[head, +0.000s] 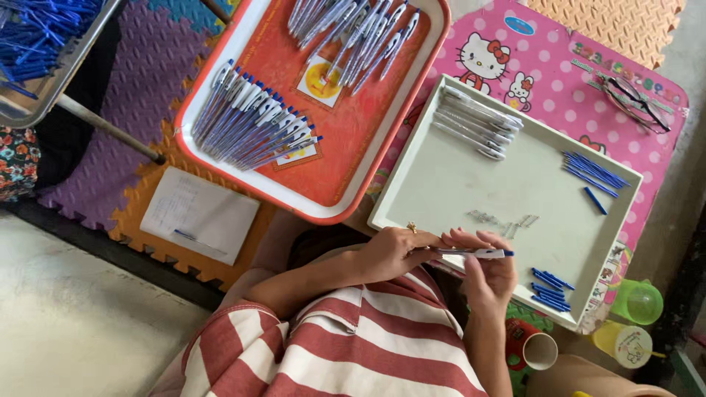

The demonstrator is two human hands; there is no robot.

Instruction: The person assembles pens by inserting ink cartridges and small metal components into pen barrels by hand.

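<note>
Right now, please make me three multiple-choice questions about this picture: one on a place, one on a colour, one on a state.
1. Where do the loose blue refills lie?
A. in the white tray
B. on the notepad
C. in the green cup

2. What colour is the rim of the tray holding the finished pens?
A. green
B. orange-red
C. black

3. How is the pen held?
A. by one hand only
B. between the left hand and right hand
C. lying untouched

Answers: 1 A, they lie by its right wall; 2 B, the edge shows orange-red; 3 B, both hands' fingers touch it.
</note>
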